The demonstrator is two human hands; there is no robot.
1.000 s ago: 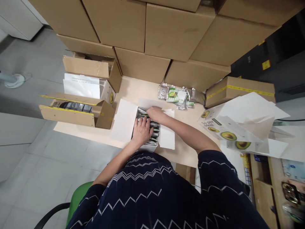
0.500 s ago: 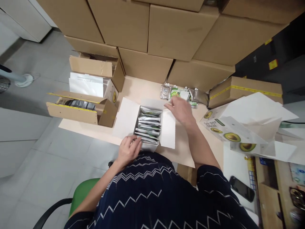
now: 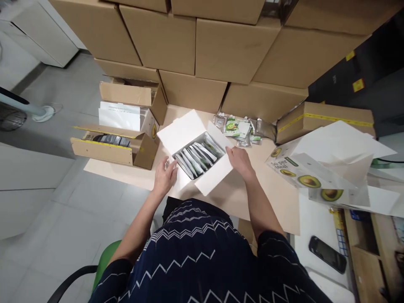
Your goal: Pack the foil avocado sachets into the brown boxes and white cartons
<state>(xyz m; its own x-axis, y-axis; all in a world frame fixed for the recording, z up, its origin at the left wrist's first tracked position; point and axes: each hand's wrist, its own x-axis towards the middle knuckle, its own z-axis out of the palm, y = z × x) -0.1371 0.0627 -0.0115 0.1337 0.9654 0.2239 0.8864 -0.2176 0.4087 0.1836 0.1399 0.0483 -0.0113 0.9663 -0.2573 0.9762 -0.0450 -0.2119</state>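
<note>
A white carton (image 3: 184,130) with its flaps spread open lies turned at an angle on the light wooden table (image 3: 271,198). Several silver-and-green sachets (image 3: 197,155) stand in a row inside it. My left hand (image 3: 164,176) grips the carton's near-left end, fingers curled on its edge. My right hand (image 3: 239,162) holds the carton's right end by the flap. A loose heap of the same sachets (image 3: 240,127) lies on the table behind the carton.
Brown cardboard boxes (image 3: 233,50) are stacked like a wall behind the table. An open brown box (image 3: 110,147) with dark packets sits at the left edge. Flat avocado-printed cartons (image 3: 315,176) pile up at right, a black phone (image 3: 328,254) lower right. Green chair (image 3: 104,263) beneath me.
Both hands left the sachets; the right reached toward the loose heap, then came back. The carton is now gripped at both ends and has been swung counter-clockwise.
</note>
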